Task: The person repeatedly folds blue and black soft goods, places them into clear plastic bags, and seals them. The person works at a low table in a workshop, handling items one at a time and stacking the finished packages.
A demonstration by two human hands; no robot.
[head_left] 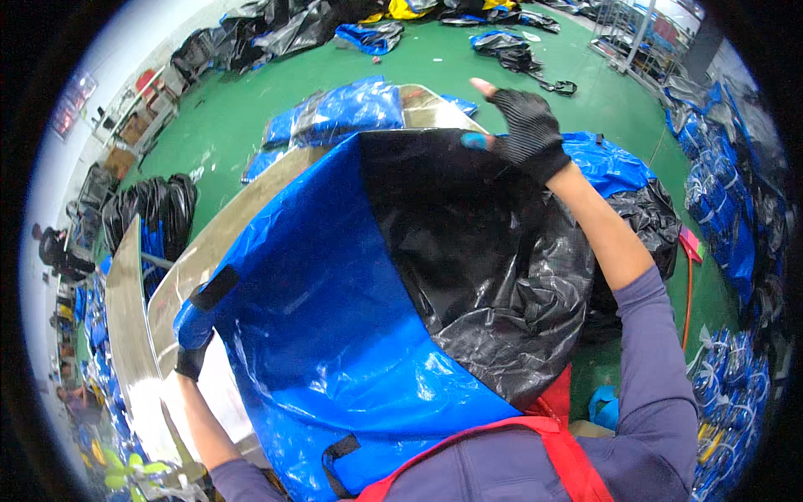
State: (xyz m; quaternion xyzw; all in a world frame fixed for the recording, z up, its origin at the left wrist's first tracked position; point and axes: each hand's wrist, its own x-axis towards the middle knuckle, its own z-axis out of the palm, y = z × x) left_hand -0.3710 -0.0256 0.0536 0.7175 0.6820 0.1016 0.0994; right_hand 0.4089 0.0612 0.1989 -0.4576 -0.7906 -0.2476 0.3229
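Note:
A large blue and black plastic tarpaulin piece [326,301] spreads before me, its blue part on the left and its crumpled black part on the right. Short black strips are attached to its blue side. At the far edge of the black part is my right hand [529,132], in a black ribbed fingerless glove. Its fingers are stretched apart, and a blue-covered fingertip lies near the tarpaulin's edge. My left hand [191,360], in a dark glove, is at the blue part's left edge. The fingers there are largely hidden, so their grip does not show.
Under the tarpaulin is a worktable [209,213] with a folded blue sheet bundle [351,107] at its far end. Black rolls [159,213] stand at left. Blue bundles [723,209] are piled at right. Tarpaulin heaps [293,33] lie across the green floor [427,71].

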